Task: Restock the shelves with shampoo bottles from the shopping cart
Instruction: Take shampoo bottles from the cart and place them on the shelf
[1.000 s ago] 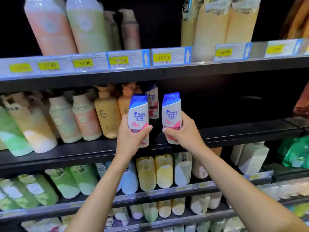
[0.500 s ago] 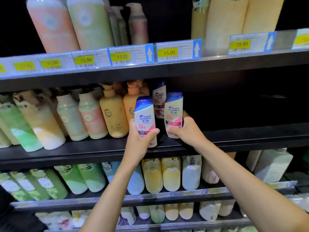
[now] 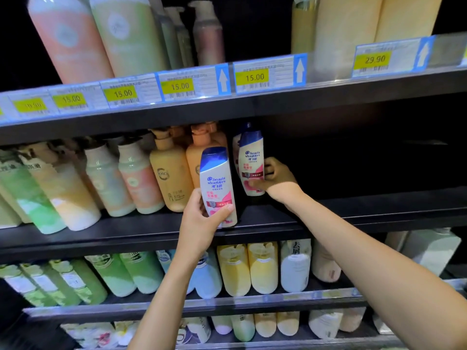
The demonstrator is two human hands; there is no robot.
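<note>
Gripping front bottle (image 3: 217,184): left hand (image 3: 199,224); right hand (image 3: 276,180) partly hides rear bottle (image 3: 251,157).

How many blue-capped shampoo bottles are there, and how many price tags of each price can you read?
Blue-capped shampoo bottles: 3
15.00 price tags: 4
29.90 price tags: 1
Total: 8
Far-left tag is too blurred to read.

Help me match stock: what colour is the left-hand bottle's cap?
Blue: the cap shows best in the head view.
</note>
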